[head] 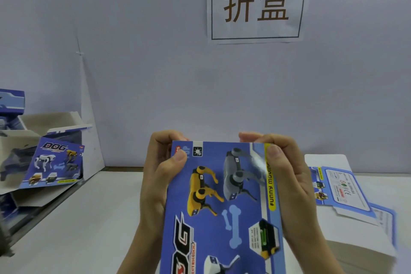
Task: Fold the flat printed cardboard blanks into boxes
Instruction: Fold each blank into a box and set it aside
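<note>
Both hands grasp one printed cardboard blank (222, 202) above the white table (89, 218): left hand (159, 176) pinches its left edge, right hand (287, 176) its right edge.

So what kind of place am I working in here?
Most likely a box-folding station in a packaging workshop: the wall sign reads 折盒 (fold boxes), flat blanks lie stacked on the table at right, and folded toy-dog boxes are piled at left. The left hand and right hand grip one more blank.
</note>
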Demonstrator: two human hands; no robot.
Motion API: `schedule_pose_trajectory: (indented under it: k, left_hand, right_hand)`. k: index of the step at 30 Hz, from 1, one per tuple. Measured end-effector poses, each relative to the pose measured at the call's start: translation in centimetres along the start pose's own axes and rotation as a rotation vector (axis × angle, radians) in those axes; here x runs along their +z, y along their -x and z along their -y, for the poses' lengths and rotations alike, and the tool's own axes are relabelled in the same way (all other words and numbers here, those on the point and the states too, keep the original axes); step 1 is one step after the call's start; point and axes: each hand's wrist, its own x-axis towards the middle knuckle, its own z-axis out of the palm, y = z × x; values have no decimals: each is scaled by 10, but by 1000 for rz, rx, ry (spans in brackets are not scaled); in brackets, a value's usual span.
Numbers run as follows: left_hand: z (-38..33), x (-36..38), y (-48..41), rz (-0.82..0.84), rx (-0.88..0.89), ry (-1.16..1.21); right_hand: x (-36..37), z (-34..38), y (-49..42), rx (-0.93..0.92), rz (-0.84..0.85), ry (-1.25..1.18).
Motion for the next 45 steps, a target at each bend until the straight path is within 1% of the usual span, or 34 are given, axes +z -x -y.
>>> schedule_pose_trajectory:
  k: [2, 3, 5, 7, 9, 10, 11, 12, 13, 15, 16, 17, 20, 21, 22, 23, 24, 25, 27, 29, 31, 32, 34, 35, 36, 37, 40, 41, 43, 44, 45]
  left_hand:
    - [8, -4, -8, -16, -36, 14]
    - [9, -6, -11, -66, -60, 20]
    - [19, -18, -12, -229, -130, 54]
    - [31, -32, -13, -394, -197, 93]
    - [44, -45, -15, -528, -260, 37]
    - [49, -50, -17, -569, -272, 31]
    - [54, -54, -18, -601, -276, 38]
    - [58, -56, -19, -625, -278, 40]
    - [63, -56, -20, -634, -279, 32]
    - [73, -51, -23, -553, -295, -5]
    - [75, -48, -24, -462, -296, -48]
    - [75, -44, -23, -335, -295, -92]
    - [66, -30, -13, 203, -312, -188]
    - [64, -27, -9, 344, -292, -213]
    - [64, -25, -7, 416, -254, -264]
    - [64, -25, -6, 410, -198, -341]
    - [65, -24, -7, 347, -137, -417]
    - [65, -24, -8, 244, -81, -462]
    - [67, -23, -9, 60, 21, -501]
    - [69, -24, -9, -10, 64, -511]
    - [69, -26, -9, -21, 28, -452]
    - [69, -28, -10, -27, -27, -352]
    - [65, -34, -14, 24, -209, -22]
    - [63, -36, -15, 52, -284, 106]
    - [63, -39, -17, 78, -311, 154]
    - [63, -41, -18, 87, -318, 137]
    - [64, -44, -20, 115, -308, 54]
    - [64, -43, -19, 114, -325, 85]
    - [67, -41, -16, 163, -368, 229]
    - [69, -38, -15, 161, -385, 297]
    - [70, -34, -13, 148, -410, 341]
  right_hand:
    - [-4, -8, -2, 64, 42, 37]
    - [-6, -10, -2, 125, 96, 72]
    - [-16, -15, -2, 318, 275, 130]
    - [-30, -15, -3, 510, 479, 97]
    - [-42, -11, -4, 577, 666, 73]
    - [-47, -12, -4, 569, 714, 73]
    - [-50, -13, -3, 565, 706, 67]
    - [-50, -14, -3, 569, 649, 69]
    - [-49, -15, -4, 558, 550, 84]
    - [-43, -21, -6, 520, 304, 153]
    - [-41, -26, -6, 510, 197, 174]
    - [-37, -30, -6, 488, 108, 203]
    - [-29, -38, -4, 369, -107, 329]
    - [-31, -39, -5, 350, -170, 342]
    - [-34, -38, -6, 346, -220, 316]
    - [-39, -37, -8, 357, -253, 264]
    - [-44, -35, -9, 371, -269, 210]
    - [-49, -34, -11, 382, -272, 183]
    - [-54, -36, -10, 392, -262, 190]
    - [-52, -41, -8, 411, -292, 194]
    - [-50, -46, -6, 447, -332, 153]
    - [-50, -46, -7, 490, -339, 102]
    - [-52, -44, -12, 612, -294, -84]
    - [-53, -42, -14, 661, -262, -189]
    - [-54, -41, -16, 685, -235, -262]
    - [-56, -41, -16, 687, -211, -268]
    - [-61, -47, -13, 651, -236, -176]
    - [-63, -47, -13, 672, -241, -198]
    - [-64, -45, -14, 791, -185, -325]
    - [-62, -40, -15, 830, -172, -396]
    - [-62, -38, -15, 816, -176, -427]
